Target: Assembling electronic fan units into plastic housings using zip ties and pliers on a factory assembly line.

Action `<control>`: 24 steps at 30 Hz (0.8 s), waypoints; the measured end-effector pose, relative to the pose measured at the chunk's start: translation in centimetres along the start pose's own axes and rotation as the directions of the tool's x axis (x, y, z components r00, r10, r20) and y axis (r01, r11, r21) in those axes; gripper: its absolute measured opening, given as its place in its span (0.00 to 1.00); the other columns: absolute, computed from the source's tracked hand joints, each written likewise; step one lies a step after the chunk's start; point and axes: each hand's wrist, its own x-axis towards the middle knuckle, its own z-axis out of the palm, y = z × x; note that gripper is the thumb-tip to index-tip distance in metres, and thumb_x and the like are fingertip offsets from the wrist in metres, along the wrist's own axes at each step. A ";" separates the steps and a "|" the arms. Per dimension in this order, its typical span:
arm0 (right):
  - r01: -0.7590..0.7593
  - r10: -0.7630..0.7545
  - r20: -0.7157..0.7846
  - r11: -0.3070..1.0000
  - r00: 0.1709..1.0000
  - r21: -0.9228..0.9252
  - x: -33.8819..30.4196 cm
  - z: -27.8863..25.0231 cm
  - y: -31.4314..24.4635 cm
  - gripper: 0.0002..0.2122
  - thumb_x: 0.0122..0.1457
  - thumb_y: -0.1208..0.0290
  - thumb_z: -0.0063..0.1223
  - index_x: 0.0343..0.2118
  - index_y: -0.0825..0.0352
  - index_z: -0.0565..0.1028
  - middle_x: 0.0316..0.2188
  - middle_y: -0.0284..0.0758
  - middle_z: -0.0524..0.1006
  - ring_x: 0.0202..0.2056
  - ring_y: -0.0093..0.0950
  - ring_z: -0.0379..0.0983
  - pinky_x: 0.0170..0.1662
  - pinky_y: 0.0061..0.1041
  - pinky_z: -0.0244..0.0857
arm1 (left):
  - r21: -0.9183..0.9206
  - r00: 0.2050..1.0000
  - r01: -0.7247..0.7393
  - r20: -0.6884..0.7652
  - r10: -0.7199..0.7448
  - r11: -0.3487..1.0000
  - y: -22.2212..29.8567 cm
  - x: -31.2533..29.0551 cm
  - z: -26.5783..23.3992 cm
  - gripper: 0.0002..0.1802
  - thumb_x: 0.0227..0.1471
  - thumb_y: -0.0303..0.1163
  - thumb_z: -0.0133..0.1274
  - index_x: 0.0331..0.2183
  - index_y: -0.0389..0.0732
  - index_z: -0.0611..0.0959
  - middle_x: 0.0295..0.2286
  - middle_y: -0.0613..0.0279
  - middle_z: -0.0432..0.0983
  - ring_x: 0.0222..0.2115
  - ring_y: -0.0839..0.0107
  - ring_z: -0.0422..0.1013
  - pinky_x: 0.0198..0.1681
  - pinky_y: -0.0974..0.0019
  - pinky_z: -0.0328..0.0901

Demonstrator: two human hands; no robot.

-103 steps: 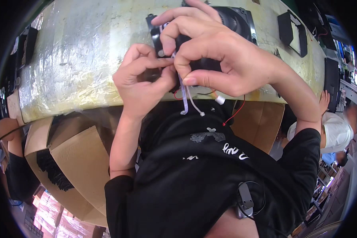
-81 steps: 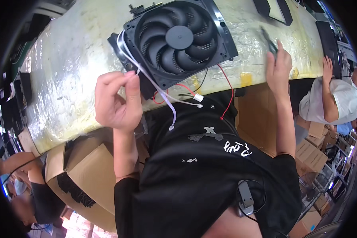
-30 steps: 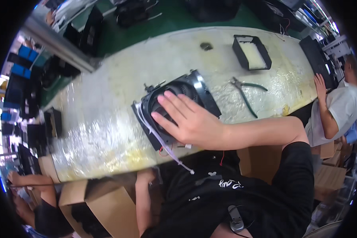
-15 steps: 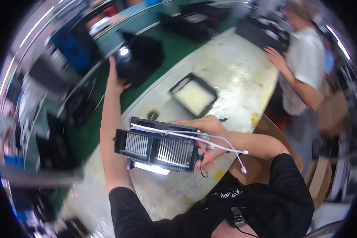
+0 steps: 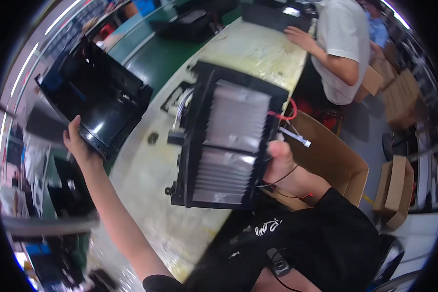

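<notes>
A glossy black plastic housing (image 5: pixel 109 109) is tilted with its hollow inside showing, at the left above the table's far edge. My left hand (image 5: pixel 78 141) is closed on its near edge, thumb up along the side. In front of me, raised over the table, is a black rectangular unit (image 5: pixel 228 151) with two windows of pale slats behind a clear cover. My right hand (image 5: pixel 281 163) grips the unit's right side. Red, white and black wires, one ending in a white connector (image 5: pixel 301 140), hang near that hand. Part of a black frame (image 5: pixel 175 100) lies on the table behind the unit.
The long pale table (image 5: pixel 146 194) bears a dark round spot or small piece (image 5: pixel 153 138). An open cardboard box (image 5: pixel 326 155) stands right of the table. A co-worker in a white shirt (image 5: pixel 343 44) is at the far right, one hand on the table. More cartons (image 5: pixel 399 100) lie beyond.
The slatted unit has turned upright, its slatted face now broadly toward me. The housing has come left and nearer, turning to show its inside. The view has shifted.
</notes>
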 end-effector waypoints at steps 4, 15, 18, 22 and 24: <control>-0.096 0.050 0.157 0.948 0.986 0.304 -3.7 -1.7 -0.5 0.35 0.51 0.55 0.59 0.60 0.69 0.63 0.53 0.44 0.73 0.54 0.38 0.71 0.57 0.42 0.65 | -0.062 0.990 0.055 -0.123 -0.062 0.997 1.6 -15.0 -4.9 0.25 0.46 0.33 0.60 0.45 0.36 0.70 0.34 0.57 0.74 0.34 0.64 0.75 0.39 0.62 0.73; -0.498 0.495 0.068 0.847 0.866 0.187 -22.6 -4.2 -4.7 0.33 0.54 0.51 0.57 0.58 0.69 0.66 0.50 0.42 0.75 0.49 0.35 0.74 0.55 0.38 0.67 | -0.334 0.842 0.195 -0.425 -0.332 0.922 -1.1 -36.0 -6.5 0.53 0.48 0.31 0.62 0.64 0.41 0.45 0.49 0.52 0.66 0.49 0.63 0.66 0.55 0.56 0.60; -0.485 0.486 0.035 0.860 0.873 0.161 -17.6 -3.9 -3.7 0.31 0.54 0.53 0.56 0.57 0.70 0.67 0.48 0.42 0.76 0.48 0.34 0.74 0.54 0.37 0.67 | -0.223 0.849 0.344 -0.340 -0.404 0.912 -0.4 -35.0 -8.1 0.52 0.48 0.43 0.64 0.63 0.40 0.50 0.47 0.51 0.68 0.44 0.66 0.68 0.45 0.61 0.64; -0.526 0.529 0.004 0.843 0.849 0.110 -6.3 -2.1 0.1 0.29 0.55 0.56 0.55 0.56 0.70 0.68 0.47 0.41 0.77 0.46 0.33 0.75 0.53 0.35 0.68 | -0.187 0.814 0.522 -0.180 -0.552 0.832 2.0 -28.3 -12.7 0.43 0.49 0.52 0.61 0.57 0.40 0.62 0.38 0.55 0.75 0.34 0.67 0.73 0.39 0.61 0.66; -0.539 0.542 -0.006 0.837 0.840 0.098 -7.7 -0.5 2.1 0.28 0.55 0.57 0.54 0.55 0.70 0.69 0.46 0.41 0.77 0.46 0.32 0.75 0.53 0.34 0.68 | -0.164 0.820 0.501 -0.222 -0.527 0.850 1.6 -28.0 -13.7 0.44 0.49 0.51 0.61 0.59 0.41 0.60 0.39 0.55 0.74 0.35 0.67 0.73 0.39 0.61 0.66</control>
